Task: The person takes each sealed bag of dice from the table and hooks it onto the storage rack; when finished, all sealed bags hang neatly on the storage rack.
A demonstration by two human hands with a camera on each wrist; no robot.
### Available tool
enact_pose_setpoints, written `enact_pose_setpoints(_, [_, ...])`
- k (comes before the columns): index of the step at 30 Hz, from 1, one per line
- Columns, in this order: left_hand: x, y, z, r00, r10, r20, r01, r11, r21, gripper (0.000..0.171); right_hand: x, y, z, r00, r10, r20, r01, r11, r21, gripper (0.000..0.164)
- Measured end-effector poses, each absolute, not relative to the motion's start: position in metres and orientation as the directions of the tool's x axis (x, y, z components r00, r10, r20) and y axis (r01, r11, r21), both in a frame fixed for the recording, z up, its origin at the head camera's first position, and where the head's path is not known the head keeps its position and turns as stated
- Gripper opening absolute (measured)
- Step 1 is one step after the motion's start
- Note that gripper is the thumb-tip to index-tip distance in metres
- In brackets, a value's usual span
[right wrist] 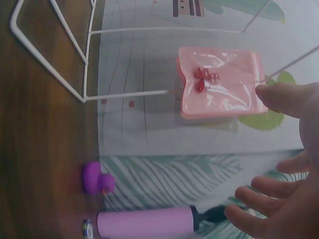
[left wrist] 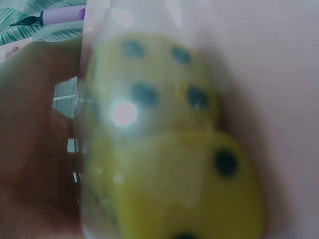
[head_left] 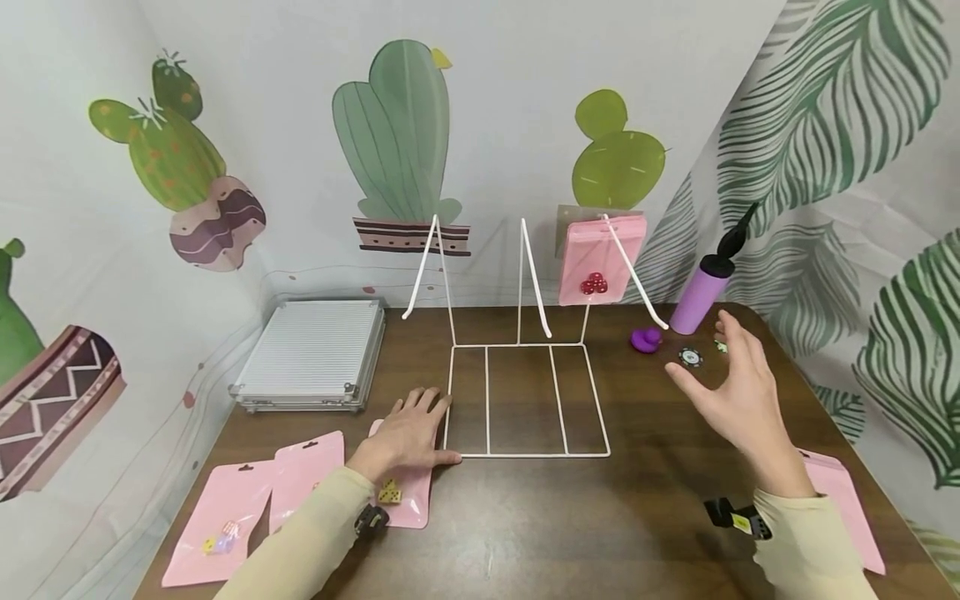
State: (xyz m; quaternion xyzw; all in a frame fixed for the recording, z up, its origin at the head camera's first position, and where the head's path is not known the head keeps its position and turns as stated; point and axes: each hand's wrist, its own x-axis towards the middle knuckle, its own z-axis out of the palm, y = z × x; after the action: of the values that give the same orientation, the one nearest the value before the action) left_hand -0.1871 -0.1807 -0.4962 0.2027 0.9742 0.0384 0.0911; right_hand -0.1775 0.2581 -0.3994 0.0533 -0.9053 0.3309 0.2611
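My left hand lies over the upper part of a pink pouch, fingers spread and fairly straight. Yellow dice with dark pips show through its clear front; they fill the left wrist view as large blurred dice. The thumb and fingers reach the left side of a white wire rack. On the rack's right hook hangs a pink pouch with red dice, seen also in the right wrist view. My right hand is held up right of the rack, fingers apart, holding nothing.
A silver case stands at the back left. Two pink pouches lie front left, another pouch beneath the right forearm. A purple duck, a poker chip and a purple hand pump stand back right.
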Motion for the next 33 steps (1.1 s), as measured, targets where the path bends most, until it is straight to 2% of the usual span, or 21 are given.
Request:
enact_pose_setpoints(13, [-0.188, -0.18, -0.496, -0.902, 0.395, -0.172, 0.38, 0.918, 0.116, 0.103, -0.146, 0.299, -0.415, -0.923, 0.067, 0.378, -0.172, 0.808, -0.563, 0.089])
enact_pose_setpoints(23, [-0.187, -0.18, -0.498, -0.909, 0.385, -0.16, 0.37, 0.922, 0.119, 0.102, -0.131, 0.323, -0.429, -0.94, 0.086, 0.33, -0.118, 0.826, -0.551, 0.088])
enact_pose_setpoints(33, [-0.187, -0.179, -0.495, -0.904, 0.4, -0.154, 0.386, 0.916, 0.113, 0.101, -0.12, 0.359, -0.45, -0.976, 0.1, 0.193, -0.015, 0.857, -0.516, 0.088])
